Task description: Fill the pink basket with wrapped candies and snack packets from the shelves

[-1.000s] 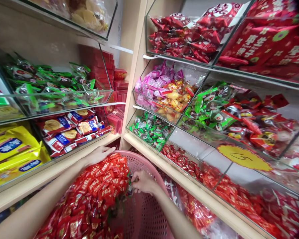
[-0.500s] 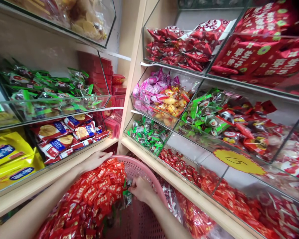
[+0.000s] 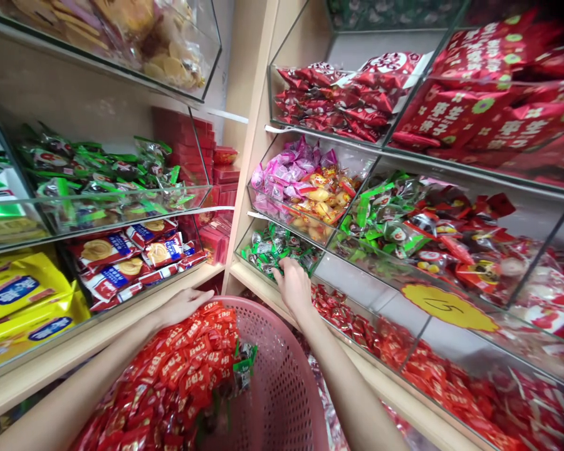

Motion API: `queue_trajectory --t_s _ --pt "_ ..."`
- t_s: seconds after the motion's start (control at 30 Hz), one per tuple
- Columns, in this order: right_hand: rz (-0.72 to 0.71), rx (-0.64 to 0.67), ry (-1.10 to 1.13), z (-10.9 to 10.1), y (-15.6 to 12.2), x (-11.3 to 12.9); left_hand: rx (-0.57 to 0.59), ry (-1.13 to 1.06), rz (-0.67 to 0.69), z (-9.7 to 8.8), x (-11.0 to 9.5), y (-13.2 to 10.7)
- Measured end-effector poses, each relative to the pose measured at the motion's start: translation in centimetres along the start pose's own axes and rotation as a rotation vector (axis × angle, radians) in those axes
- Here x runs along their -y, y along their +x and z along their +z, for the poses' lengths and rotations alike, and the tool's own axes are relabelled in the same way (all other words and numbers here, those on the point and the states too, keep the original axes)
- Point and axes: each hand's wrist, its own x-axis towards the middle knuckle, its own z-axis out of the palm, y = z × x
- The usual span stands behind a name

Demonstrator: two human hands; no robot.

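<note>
My left hand (image 3: 185,307) lies with its fingers stretched out at the far rim of a pink perforated plastic basket (image 3: 294,369), over the red packets in it. Many red-wrapped candies (image 3: 188,369) heap up on the basket's left side. A few green-wrapped candies (image 3: 244,364) lie beside them, near the middle. My right hand (image 3: 294,285) reaches over the front of a clear bin of small green-wrapped candies (image 3: 267,244). Its fingers are curled together at the candies' edge, and what is between them is hidden.
Right of the green bin are bins of small red candies (image 3: 343,313). Above hang clear bins with purple-wrapped candies (image 3: 286,169) and a yellow price tag (image 3: 449,307). On the left shelf sit biscuit packs (image 3: 117,263) and yellow packets (image 3: 28,297). Wooden shelf edges (image 3: 258,285) border the basket.
My right hand has moved from the green candies inside the basket up and forward to the bin of green candies. My left hand stays at the rim. The view has shifted slightly.
</note>
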Motion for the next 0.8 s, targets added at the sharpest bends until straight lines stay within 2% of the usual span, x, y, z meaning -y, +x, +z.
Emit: queue_trajectory --t_s 0.17,0.27,0.43,0.5,0.57,0.63,0.7,0.8 --pt "0.024 0.088 -0.047 1.2 0.8 0.1 -0.025 0.01 -0.004 0.0 -0.5 -0.5" --pt "-0.015 0.052 0.012 1.1 0.5 -0.1 -0.047 0.006 -0.013 0.1 -1.0 -0.8" --pt "-0.08 -0.08 0.119 -0.9 -0.9 0.0 -0.044 -0.024 -0.036 0.3 -1.0 -0.8" --pt "-0.125 -0.093 0.184 -1.3 -1.9 0.3 -0.047 -0.008 -0.024 0.2 -0.8 -0.6" --pt "-0.187 -0.021 0.219 -1.0 -3.2 0.6 -0.05 0.007 -0.007 0.2 -0.7 -0.6" --pt "-0.231 0.114 0.197 0.0 -4.5 0.8 -0.049 0.016 -0.004 0.2 -0.7 -0.6" --pt "-0.238 0.249 0.135 1.4 -5.9 0.8 -0.045 0.019 -0.013 0.2 -0.9 -0.7" --pt "-0.205 0.382 0.042 3.4 -7.4 0.7 -0.043 0.019 -0.016 0.2 -1.2 -1.0"
